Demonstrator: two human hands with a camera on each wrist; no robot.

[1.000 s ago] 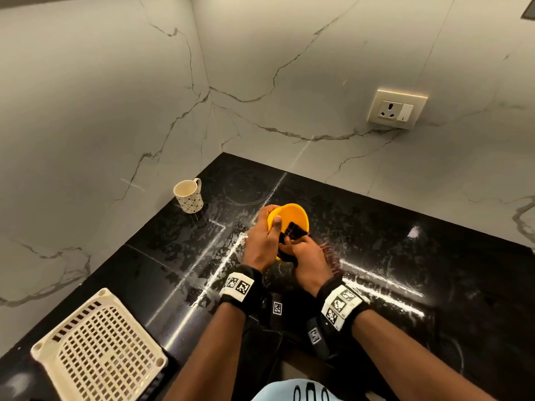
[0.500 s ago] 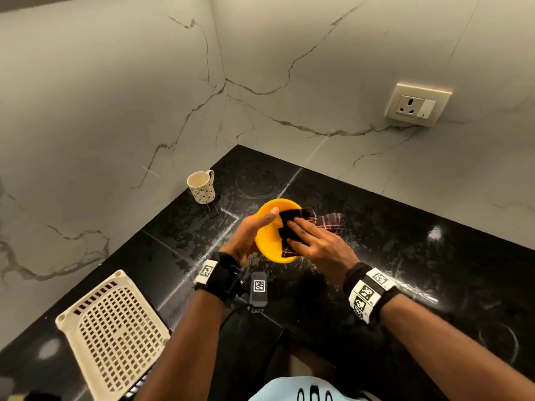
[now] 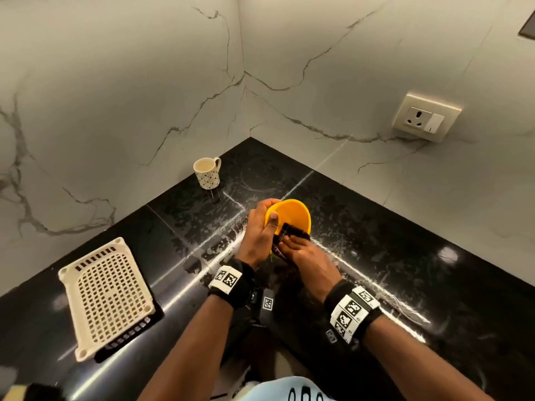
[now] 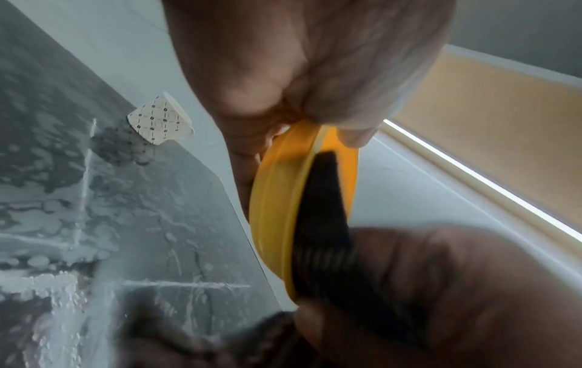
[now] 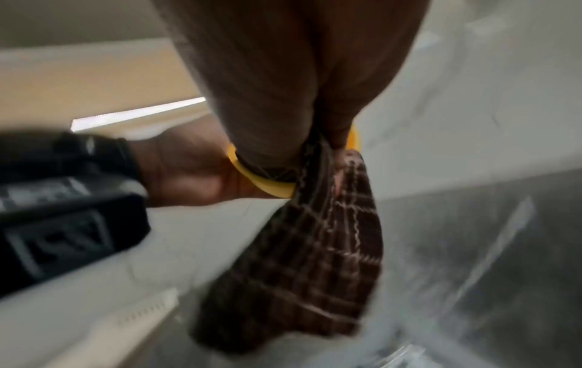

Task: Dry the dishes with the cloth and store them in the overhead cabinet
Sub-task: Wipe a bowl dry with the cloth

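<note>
Since the yellow bowl (image 3: 292, 215) is tipped up on edge above the black desk (image 3: 405, 256), the left hand (image 3: 257, 238) has a tight grip on its rim, thumb inside, so the right hand (image 3: 309, 256) can pinch the checked cloth (image 3: 291, 233) and rub the inside. Head view shows the mug (image 3: 207, 172) and basket (image 3: 105, 296) off left; the right wrist view shows cloth hanging below the bowl.

Yellow bowl (image 3: 292, 215), dark checked cloth (image 5: 315, 261)

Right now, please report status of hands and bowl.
Left hand grips bowl rim. Right hand presses cloth inside bowl. Mug stands apart, nothing blocking.
</note>
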